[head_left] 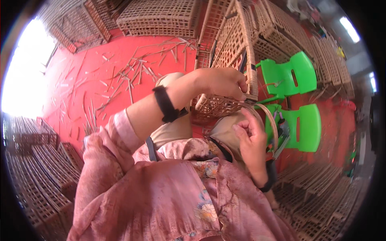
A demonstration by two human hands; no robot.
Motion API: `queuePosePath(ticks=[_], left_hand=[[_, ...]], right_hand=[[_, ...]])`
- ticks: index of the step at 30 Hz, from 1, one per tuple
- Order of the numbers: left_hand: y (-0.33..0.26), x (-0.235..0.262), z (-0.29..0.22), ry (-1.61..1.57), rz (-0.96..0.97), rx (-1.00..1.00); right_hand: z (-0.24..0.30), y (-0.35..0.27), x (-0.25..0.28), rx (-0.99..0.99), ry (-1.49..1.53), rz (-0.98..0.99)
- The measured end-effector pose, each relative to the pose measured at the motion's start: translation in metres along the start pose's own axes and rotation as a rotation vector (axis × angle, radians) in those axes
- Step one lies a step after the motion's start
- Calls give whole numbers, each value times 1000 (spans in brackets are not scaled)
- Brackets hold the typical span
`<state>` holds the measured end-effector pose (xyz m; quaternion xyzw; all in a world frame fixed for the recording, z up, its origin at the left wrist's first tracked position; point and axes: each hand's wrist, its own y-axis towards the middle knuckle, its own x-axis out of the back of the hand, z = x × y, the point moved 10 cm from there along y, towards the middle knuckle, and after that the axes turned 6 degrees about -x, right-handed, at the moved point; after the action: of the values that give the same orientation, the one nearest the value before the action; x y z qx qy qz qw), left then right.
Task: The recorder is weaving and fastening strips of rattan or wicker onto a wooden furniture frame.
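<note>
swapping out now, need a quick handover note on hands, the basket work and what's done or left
Left hand: gripping the rim of the woven basket, which is propped on the lap.
Right hand: pinching a thin cane strip that curves up to the basket's corner.
Nearby: two green chairs to the right, cane scraps on the red floor, stacked woven crates all round.
Done: basket body looks woven; part of the rim is wrapped.
Left: the strip's free end is still loose, so the rim binding seems unfinished.
</note>
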<state>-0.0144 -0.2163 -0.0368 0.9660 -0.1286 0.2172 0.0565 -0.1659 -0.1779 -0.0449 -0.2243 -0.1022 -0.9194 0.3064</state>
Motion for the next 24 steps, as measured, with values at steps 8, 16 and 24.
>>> queuePosePath(ticks=[8,16,24], left_hand=[[4,-22,26,-393,65,89],[11,-27,30,-403,68,114],[1,-13,13,-210,-15,24]], right_hand=[[-20,-5,-16,-160,230,-70],[-20,3,-36,-156,283,-36],[-20,9,-22,-284,352,-87]])
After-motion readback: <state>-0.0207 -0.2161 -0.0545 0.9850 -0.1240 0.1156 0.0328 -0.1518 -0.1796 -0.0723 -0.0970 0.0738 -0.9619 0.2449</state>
